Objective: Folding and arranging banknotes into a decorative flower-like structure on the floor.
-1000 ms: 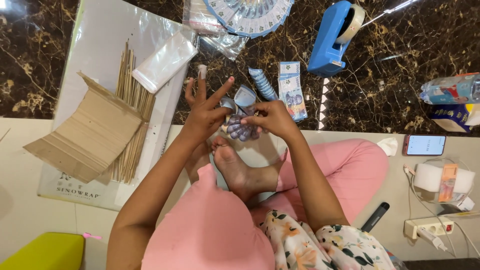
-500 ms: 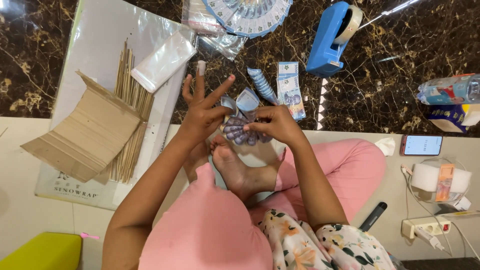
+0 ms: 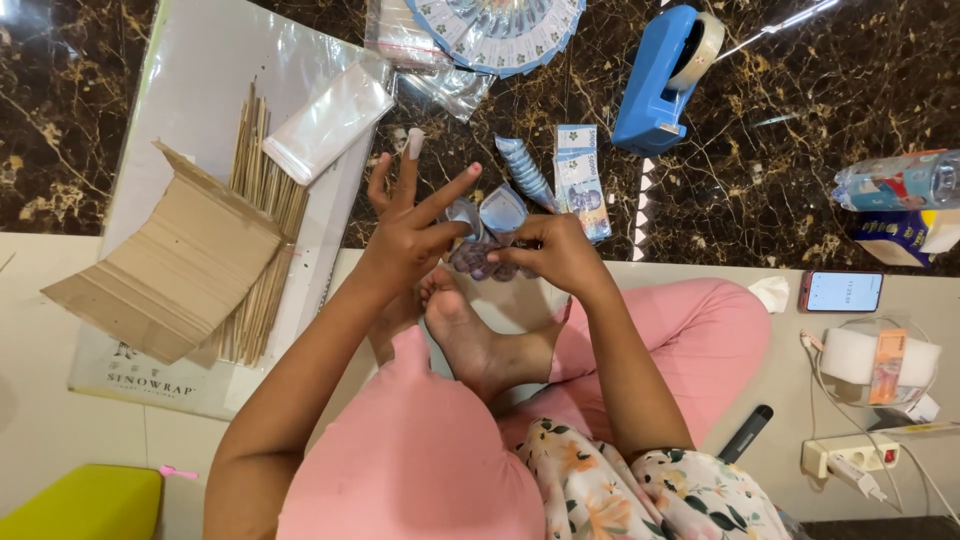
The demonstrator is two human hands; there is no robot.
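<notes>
Since a second ago almost nothing has shifted: both hands stay over the bare foot, and the right hand (image 3: 560,255) has edged a little closer to the left hand (image 3: 405,235). Between them sits a small cluster of folded banknotes (image 3: 485,235), at 12 o'clock from the foot (image 3: 480,345). The right fingers are pinched onto its right edge; the left thumb and lower fingers grasp its left side while the index and middle fingers stand splayed upward (one fingertip carries a pale strip, too small to identify). The underside of the cluster is hidden by the hands, so its full shape cannot be made out.

At 12 o'clock from the hands, a fan of banknotes (image 3: 500,25) is cut off by the top edge. A flat stack of banknotes (image 3: 578,180) lies on the dark marble floor (image 3: 760,160), just beside a pleated blue piece (image 3: 525,170). At 1 o'clock stands a blue tape dispenser (image 3: 655,85). At 10 o'clock, wooden sticks (image 3: 262,220) lie partly under an opened cardboard box (image 3: 170,270), which shows nothing inside. A clear plastic sleeve (image 3: 328,122) rests near them.
</notes>
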